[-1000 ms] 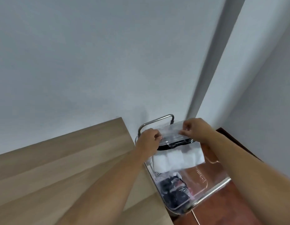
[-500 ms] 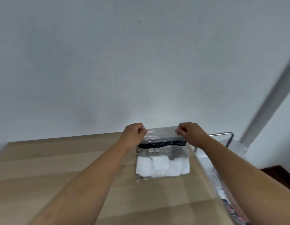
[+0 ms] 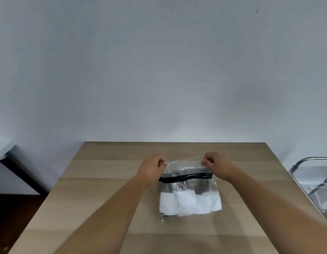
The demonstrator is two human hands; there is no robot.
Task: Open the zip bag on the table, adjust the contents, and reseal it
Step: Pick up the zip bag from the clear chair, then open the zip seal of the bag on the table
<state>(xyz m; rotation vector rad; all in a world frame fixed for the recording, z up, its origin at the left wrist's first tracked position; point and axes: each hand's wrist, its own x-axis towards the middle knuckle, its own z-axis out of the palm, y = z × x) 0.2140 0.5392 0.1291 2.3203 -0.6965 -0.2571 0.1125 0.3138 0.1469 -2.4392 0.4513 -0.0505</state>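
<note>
A pale wooden table [image 3: 107, 198] with broad plank bands fills the near half of the view, set against a plain grey-white wall [image 3: 159, 61]. At the far right edge stands a chrome-framed rack [image 3: 309, 173]. Both bare forearms reach forward from the near edge, converging toward the table's middle. A clear plastic zip bag with a black zipper strip [image 3: 188, 187] sits right of centre, holding folded white pads [image 3: 190, 203] in its near part. The left hand [image 3: 152, 168] pinches the bag's far-left top corner, fingers curled tight on the film; the right hand [image 3: 215, 165] pinches the far-right corner likewise. Any printing on the bag is too blurred to read.
</note>
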